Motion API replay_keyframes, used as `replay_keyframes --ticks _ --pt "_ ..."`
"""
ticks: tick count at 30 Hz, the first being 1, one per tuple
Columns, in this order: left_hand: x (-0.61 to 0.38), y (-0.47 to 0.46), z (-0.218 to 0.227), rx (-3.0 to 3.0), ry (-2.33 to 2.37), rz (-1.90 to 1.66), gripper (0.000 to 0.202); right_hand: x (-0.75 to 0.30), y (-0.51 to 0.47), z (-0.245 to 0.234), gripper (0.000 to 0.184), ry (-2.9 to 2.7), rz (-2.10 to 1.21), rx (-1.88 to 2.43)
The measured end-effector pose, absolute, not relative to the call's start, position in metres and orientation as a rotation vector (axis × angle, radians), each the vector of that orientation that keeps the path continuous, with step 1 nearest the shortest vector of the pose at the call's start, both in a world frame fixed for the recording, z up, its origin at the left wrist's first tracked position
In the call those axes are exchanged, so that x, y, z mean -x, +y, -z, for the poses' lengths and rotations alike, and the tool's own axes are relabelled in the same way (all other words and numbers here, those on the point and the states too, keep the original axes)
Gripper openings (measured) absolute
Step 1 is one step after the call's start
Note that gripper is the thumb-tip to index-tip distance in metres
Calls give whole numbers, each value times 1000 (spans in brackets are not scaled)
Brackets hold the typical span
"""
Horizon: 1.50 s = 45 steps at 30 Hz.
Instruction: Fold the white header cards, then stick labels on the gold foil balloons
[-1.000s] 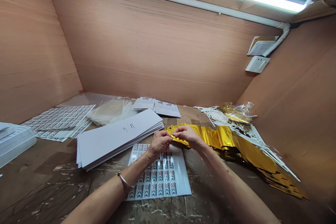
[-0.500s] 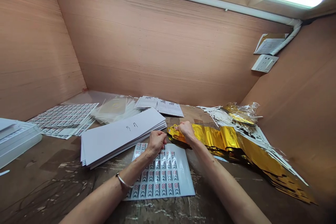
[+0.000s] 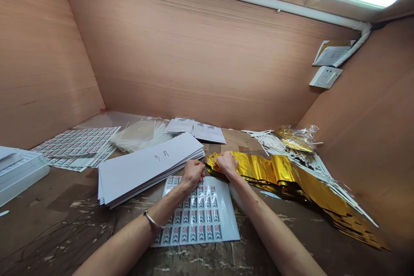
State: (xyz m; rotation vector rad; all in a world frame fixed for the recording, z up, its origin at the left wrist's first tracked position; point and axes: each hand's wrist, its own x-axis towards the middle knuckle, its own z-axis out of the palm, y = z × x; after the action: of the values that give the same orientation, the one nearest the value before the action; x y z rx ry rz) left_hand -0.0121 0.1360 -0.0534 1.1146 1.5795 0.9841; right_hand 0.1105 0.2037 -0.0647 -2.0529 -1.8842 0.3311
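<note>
My left hand [image 3: 192, 171] is curled into a fist on the top edge of a sticker sheet [image 3: 197, 215] with rows of small red and black labels. What its fingers hold, if anything, is hidden. A metal bangle sits on that wrist. My right hand [image 3: 227, 163] is closed on the near left end of a folded gold foil strip [image 3: 274, 170], which stretches away to the right across the worn wooden table [image 3: 58, 224].
A stack of long white cards [image 3: 148, 166] lies left of my hands. Behind are clear plastic bags [image 3: 140, 133], printed leaflets [image 3: 196, 129], more sticker sheets [image 3: 77, 144] and a white tray [image 3: 19, 172]. White sticks [image 3: 291, 148] and crumpled foil [image 3: 296, 138] lie at right. Plywood walls enclose the bench.
My hands were pinched together on the foil's end; they have parted. The left dropped onto the sticker sheet, the right stayed on the foil and moved slightly away from me.
</note>
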Motion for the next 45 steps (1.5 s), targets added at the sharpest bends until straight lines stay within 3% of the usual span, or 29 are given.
replay_keyframes --ticks 8,16,23,27,34,45 --pt "9 156 55 -1283 1847 -843 23 -107 195 68 16 -1925 -244 2002" --pt "1 184 66 -1468 2028 -761 6 -107 195 69 19 -1959 -251 2012" --pt "3 190 64 -1421 2020 -768 6 -107 193 71 54 -2030 -262 1987" --pt "6 191 65 -1374 1963 -806 6 -112 186 70 65 -2077 -244 1849" --pt "5 191 58 -1294 1796 -881 9 -117 162 76 20 -2244 97 1525" --pt "0 188 43 -1158 1777 -978 7 -109 159 83 22 -2481 393 1506"
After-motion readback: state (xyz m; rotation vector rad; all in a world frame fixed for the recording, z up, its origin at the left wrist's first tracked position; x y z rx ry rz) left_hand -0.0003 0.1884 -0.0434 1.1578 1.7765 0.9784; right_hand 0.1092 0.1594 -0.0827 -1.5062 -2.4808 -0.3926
